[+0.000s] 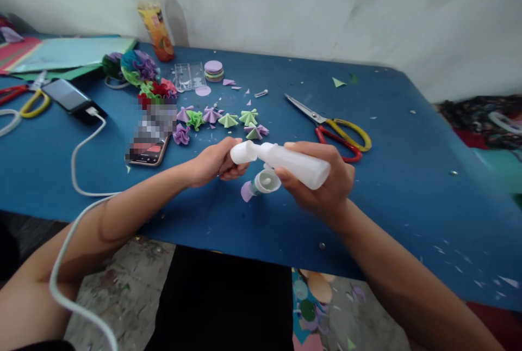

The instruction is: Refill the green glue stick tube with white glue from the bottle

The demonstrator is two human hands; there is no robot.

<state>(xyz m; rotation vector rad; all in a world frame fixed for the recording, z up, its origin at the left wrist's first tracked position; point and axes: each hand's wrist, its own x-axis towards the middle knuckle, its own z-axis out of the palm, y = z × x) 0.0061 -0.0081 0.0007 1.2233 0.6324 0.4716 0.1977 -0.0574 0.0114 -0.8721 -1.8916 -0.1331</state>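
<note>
My right hand [326, 177] is closed around a small translucent white squeeze bottle [302, 165], tilted with its narrow end pointing left. The fingers of my left hand [218, 163] pinch a white cap [243, 153] close to the bottle's tip; whether cap and tip touch, I cannot tell. Just below them on the table is a small round container [267, 181], its open white mouth facing me. A lilac paper piece [247, 191] lies against its left side. Beyond my hands sit several folded paper flowers, one a green and lilac flower [256, 131].
Scissors [340, 132] with red and yellow handles lie to the right on the blue table [408, 188]. On the left are a phone [149, 147], another phone [71, 98] with a white cable [75, 163], and a drink bottle [157, 30]. A stack of paper discs [214, 70] stands behind.
</note>
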